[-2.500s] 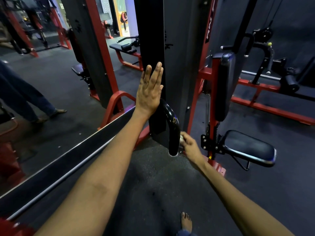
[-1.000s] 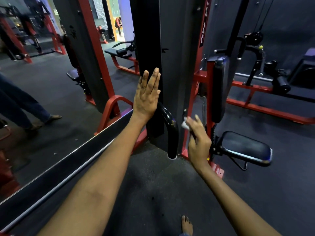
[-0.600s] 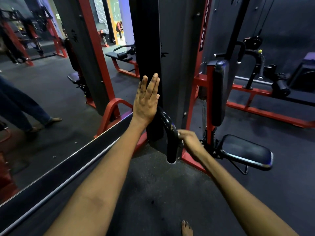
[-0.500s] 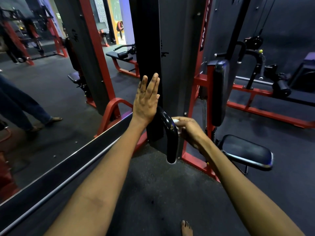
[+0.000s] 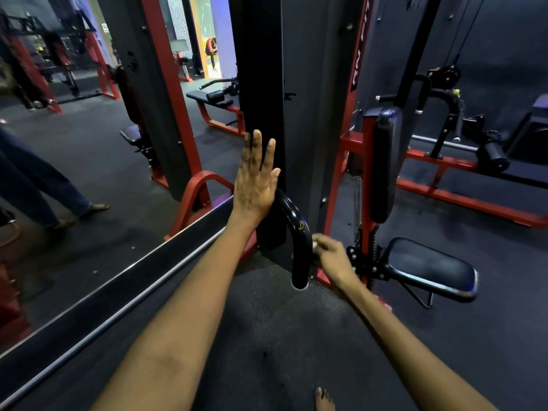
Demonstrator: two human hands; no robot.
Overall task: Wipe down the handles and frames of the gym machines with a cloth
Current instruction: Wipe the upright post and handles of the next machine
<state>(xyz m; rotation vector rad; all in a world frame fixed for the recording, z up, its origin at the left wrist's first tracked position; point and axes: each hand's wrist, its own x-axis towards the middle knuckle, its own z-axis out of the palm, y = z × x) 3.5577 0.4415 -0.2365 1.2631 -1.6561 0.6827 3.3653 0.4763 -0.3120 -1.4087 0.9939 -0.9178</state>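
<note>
A curved glossy black handle [image 5: 297,241] bends down from the dark upright panel [image 5: 305,120] of a red-framed machine. My left hand [image 5: 256,179] rests flat and open against the panel's edge, fingers pointing up, just above the handle. My right hand [image 5: 333,258] is closed on a small white cloth [image 5: 315,244] and presses it against the right side of the handle near its lower part. Only a sliver of the cloth shows past my fingers.
A black padded seat [image 5: 430,269] and upright back pad [image 5: 385,164] stand right of my right hand on a red frame [image 5: 347,143]. A mirror wall [image 5: 89,161] with a chrome strip runs along the left. My bare toes [image 5: 323,398] touch the dark rubber floor [image 5: 296,351].
My right hand with the cloth has slid down the handle's right side from its upper bend toward the lower part. My left hand has stayed on the panel.
</note>
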